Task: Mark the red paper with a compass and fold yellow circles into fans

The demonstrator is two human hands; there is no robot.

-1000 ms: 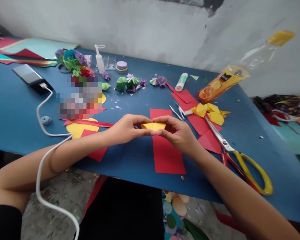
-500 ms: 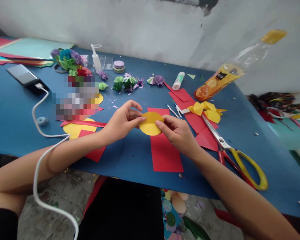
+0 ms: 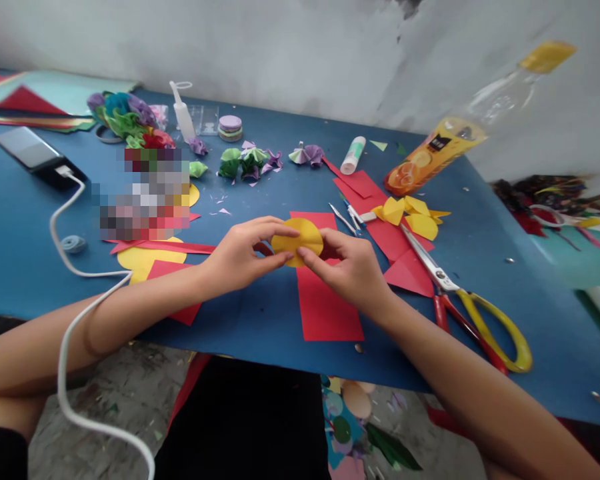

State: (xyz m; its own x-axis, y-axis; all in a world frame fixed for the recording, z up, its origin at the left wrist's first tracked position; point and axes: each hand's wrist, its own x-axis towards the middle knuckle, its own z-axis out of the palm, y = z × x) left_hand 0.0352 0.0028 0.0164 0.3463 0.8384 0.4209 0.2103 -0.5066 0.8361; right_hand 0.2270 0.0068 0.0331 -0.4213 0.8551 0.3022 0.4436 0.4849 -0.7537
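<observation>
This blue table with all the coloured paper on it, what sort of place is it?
Probably a paper-craft worktable. The blue table carries scissors, a glue stick and folded paper flowers, and both hands hold a yellow paper circle.

Open room is left on the blue table (image 3: 25, 247) near the front left edge, while the right side is blocked by scissors (image 3: 460, 300), a bottle (image 3: 445, 150) and yellow paper bits (image 3: 410, 217).
</observation>
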